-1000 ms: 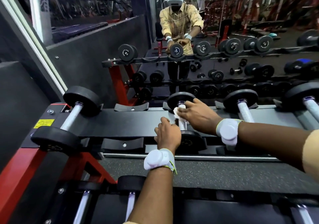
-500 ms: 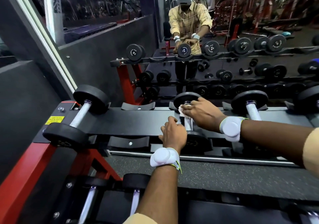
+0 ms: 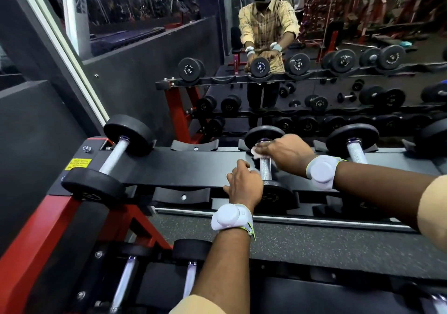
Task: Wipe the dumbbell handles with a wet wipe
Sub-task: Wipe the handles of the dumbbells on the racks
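Lay across rack (image 3: pixel 193 168): gripped dumbbell (image 3: pixel 265 169), left dumbbell (image 3: pixel 113 156) well left of grip, right dumbbell (image 3: pixel 354 149) near its right.

The middle dumbbell's handle (image 3: pixel 265 168) is bright bare metal with a fine knurled, rough-looking grip, and its heads (image 3: pixel 263 133) are matt black and rubber-like. The wet wipe (image 3: pixel 256 151) is a thin, pale, crumpled sheet; cloth or paper I cannot tell. The rack shelf (image 3: pixel 193 166) is smooth matt black painted metal on a glossier red frame (image 3: pixel 31 248), the wrist pucks (image 3: pixel 323 172) are smooth white plastic, and the speckled surface (image 3: pixel 314 246) below looks like rough dark rubber.
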Motion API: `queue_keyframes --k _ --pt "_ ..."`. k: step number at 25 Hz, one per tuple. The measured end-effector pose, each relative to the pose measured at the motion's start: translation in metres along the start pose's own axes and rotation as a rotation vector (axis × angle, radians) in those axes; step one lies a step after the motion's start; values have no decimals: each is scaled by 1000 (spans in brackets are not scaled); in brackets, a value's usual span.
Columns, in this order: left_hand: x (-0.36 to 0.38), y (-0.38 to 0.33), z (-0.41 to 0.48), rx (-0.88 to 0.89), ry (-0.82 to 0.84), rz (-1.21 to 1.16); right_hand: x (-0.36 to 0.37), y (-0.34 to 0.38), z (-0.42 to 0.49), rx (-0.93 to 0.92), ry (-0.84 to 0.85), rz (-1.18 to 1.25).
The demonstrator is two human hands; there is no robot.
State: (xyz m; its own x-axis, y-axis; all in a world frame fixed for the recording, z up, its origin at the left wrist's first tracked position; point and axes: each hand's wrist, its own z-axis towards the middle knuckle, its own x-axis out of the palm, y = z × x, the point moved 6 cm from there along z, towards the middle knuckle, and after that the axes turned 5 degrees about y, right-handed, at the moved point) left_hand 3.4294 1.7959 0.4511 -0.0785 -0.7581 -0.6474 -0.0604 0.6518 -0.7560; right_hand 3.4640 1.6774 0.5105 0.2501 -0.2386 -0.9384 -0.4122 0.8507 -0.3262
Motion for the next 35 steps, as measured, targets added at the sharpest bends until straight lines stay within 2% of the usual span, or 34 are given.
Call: queue_keyframes --k 2,4,8,10,12,17,20,24,28,32,35 --pt "0 0 -2 0 0 2 5 -4 -9 95 -34 15" --pt "1 0 -1 5 0 -1 9 -11 -21 319 -74 109" --pt "1 1 1 13 -7 -14 16 -36 -37 951 -39 709" --pt "3 1 0 13 -6 -19 16 -30 -37 1118 -82 916" --pt "1 1 0 8 -7 -25 12 -12 -24 1113 -98 960" --pt "1 3 3 10 12 -30 9 5 -9 1007 -90 888" --pt "3 2 5 26 14 -27 5 3 -13 1054 -158 832" --pt "3 2 4 23 14 -5 12 2 -11 1066 -93 902" --pt "3 1 4 29 17 -13 22 -3 -15 1170 -165 986" --pt "3 2 5 20 18 -15 30 -6 -14 1151 -124 1122" --pt "3 1 3 23 16 -29 37 -9 -21 1163 -106 1116"
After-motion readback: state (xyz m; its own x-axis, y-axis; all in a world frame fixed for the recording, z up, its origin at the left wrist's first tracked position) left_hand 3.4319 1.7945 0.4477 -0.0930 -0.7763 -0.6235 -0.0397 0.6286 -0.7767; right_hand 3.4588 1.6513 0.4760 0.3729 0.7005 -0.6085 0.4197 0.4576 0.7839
